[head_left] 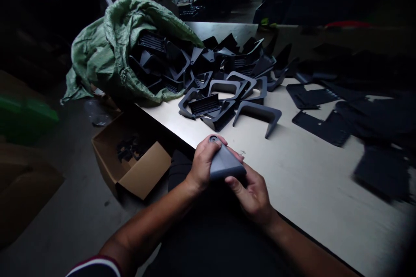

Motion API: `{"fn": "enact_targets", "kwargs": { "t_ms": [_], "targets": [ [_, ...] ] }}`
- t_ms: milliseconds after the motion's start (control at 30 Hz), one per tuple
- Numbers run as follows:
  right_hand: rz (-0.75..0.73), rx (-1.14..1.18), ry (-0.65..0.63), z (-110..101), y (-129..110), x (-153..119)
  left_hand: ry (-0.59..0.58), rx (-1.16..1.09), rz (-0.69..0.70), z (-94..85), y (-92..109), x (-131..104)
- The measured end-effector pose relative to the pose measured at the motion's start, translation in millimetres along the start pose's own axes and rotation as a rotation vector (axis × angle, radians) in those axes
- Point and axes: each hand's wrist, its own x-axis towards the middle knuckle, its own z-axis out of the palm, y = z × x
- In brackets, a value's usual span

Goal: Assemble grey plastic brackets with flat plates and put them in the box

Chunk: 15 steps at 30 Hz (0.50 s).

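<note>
Between my two hands is a dark grey, wedge-shaped plastic part [226,162] with a small round hole near its narrow end. My left hand [204,160] wraps its left side, the thumb lying close to the hole. Around the lower right corner, my right hand [255,192] has its thumb at the front edge and its fingers partly hidden behind. The part is above the near table edge. Beyond it on the table lies a U-shaped grey plastic bracket [258,110], close to a heap of similar black and grey parts [214,108].
A green woven sack [107,52] lies on its side at the table's far left, dark plastic parts spilling out. Flat black panels [320,127] lie on the white table [292,173] at right. Below left stands an open cardboard box [144,173] containing small dark pieces.
</note>
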Motion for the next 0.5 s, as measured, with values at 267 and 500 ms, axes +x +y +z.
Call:
{"fn": "enact_targets", "kwargs": {
  "t_ms": [267, 500],
  "targets": [
    [0.023, -0.006, -0.114, -2.1, -2.1, 11.2, 0.002, -0.016, 0.023, -9.1, 6.3, 4.8],
    [0.021, -0.031, -0.218, -21.4, -1.1, 22.5, 0.033, -0.087, -0.001, -18.7, 7.3, 8.6]
  ]
}}
